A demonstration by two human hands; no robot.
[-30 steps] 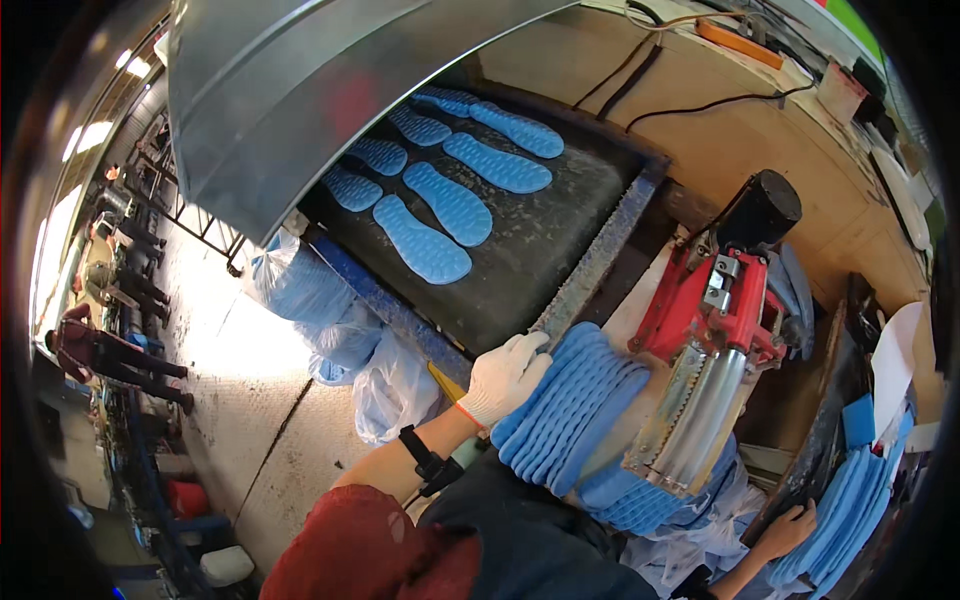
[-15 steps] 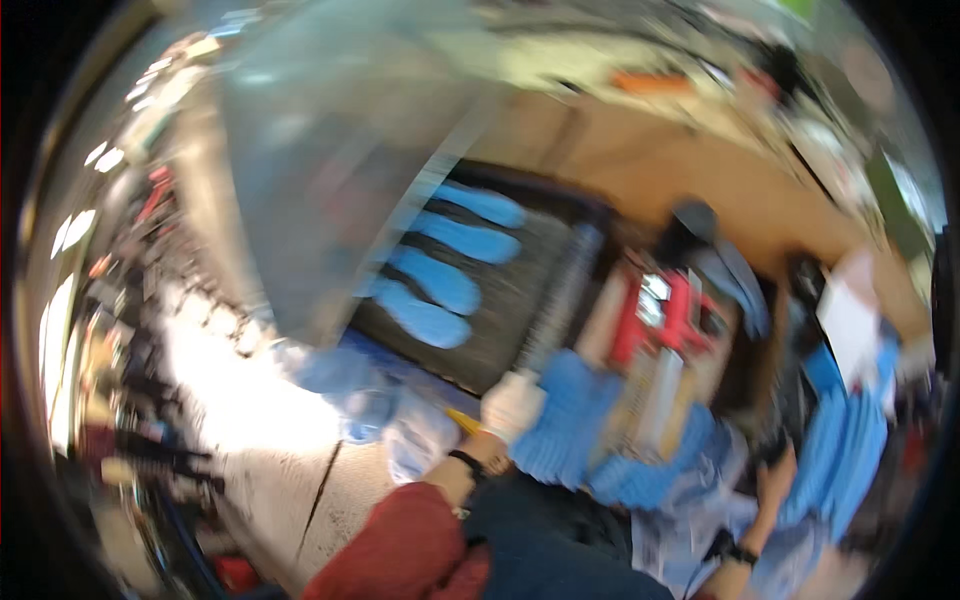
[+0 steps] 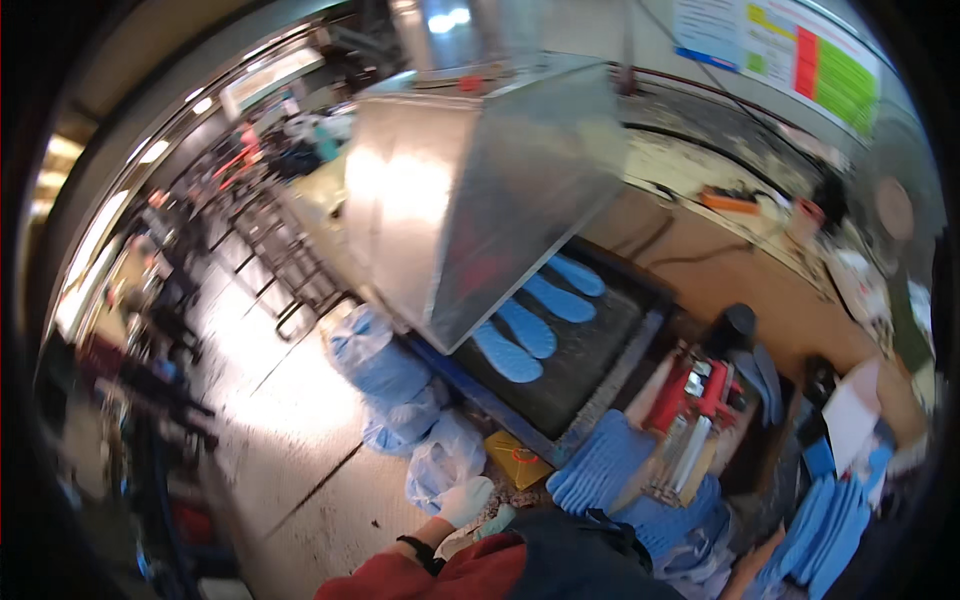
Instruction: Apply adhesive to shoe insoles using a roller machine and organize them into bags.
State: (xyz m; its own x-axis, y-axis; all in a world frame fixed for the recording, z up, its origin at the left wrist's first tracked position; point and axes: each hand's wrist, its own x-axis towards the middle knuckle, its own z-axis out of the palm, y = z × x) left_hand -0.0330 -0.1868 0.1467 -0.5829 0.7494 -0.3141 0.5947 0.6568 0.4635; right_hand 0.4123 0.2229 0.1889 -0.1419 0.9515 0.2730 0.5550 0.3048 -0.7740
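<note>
My left hand (image 3: pixel 466 499), in a white glove with a dark wristband, hangs low at my left side. It is beside a clear plastic bag (image 3: pixel 437 462) and a small yellow box (image 3: pixel 516 458) on the floor. A pale teal piece (image 3: pixel 494 521) lies just under the hand; whether the fingers hold it is too blurred to tell. A stack of blue insoles (image 3: pixel 603 464) sits to the right of the hand, apart from it. Low on the right, a blurred skin-coloured patch (image 3: pixel 757 562) may be my right hand; its fingers are not readable.
Several blue insoles (image 3: pixel 527 333) lie on a dark conveyor belt (image 3: pixel 590 365) running under a big metal hood (image 3: pixel 480 210). A red machine (image 3: pixel 700 392) stands to the right of the stack. Bags of blue material (image 3: pixel 378 358) sit on the floor at left. More blue insoles (image 3: pixel 825 530) are stacked at far right.
The view has swung up and to the left. My left hand has come off the insole stack and dropped back toward my body near the bags.
</note>
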